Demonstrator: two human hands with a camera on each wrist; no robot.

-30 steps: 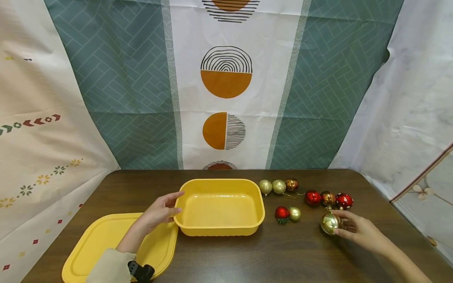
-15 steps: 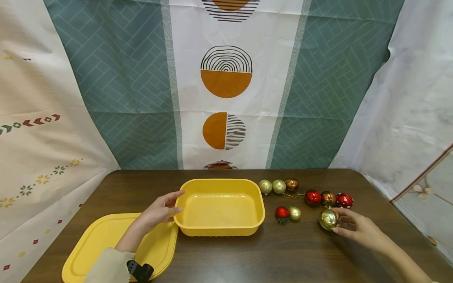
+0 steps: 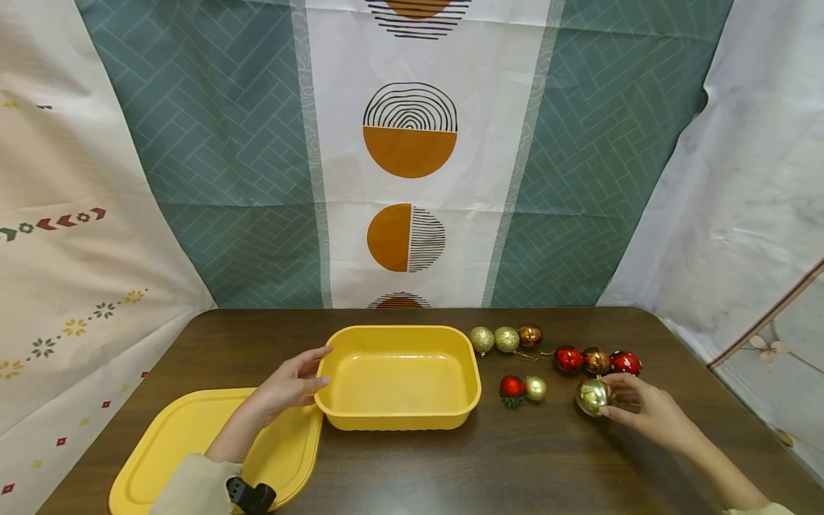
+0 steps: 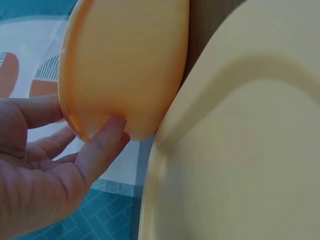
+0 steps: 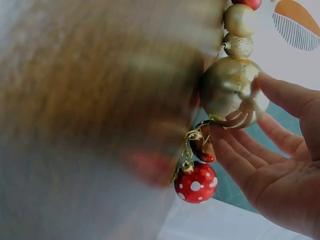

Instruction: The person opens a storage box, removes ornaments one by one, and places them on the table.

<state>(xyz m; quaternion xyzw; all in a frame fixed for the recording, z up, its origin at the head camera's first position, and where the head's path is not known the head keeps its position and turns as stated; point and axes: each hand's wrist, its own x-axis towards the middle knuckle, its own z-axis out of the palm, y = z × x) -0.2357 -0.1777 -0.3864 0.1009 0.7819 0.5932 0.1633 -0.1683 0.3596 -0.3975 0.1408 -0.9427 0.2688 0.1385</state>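
Observation:
My right hand (image 3: 646, 410) holds a large shiny gold Christmas bauble (image 3: 592, 398) between thumb and fingers, close over the table at the right. In the right wrist view the bauble (image 5: 231, 92) sits against the fingertips, a red one with white dots (image 5: 196, 183) below it. At the left end of an open yellow plastic bin (image 3: 399, 423), my left hand (image 3: 292, 383) rests with fingers and thumb spread along the rim and outer wall. The left wrist view shows the thumb against the bin's wall (image 4: 125, 65), the fingers fairly straight.
A yellow lid (image 3: 174, 443) lies flat under the left forearm. Small baubles in glittery gold (image 3: 482, 340), copper (image 3: 531, 335) and red (image 3: 568, 360) line the table's back right. A red bauble (image 3: 512, 386) and a pale gold one (image 3: 536, 388) lie just right of the bin.
My right hand has shifted slightly left and away from me with the large gold bauble. The left hand and the bin have stayed in place.

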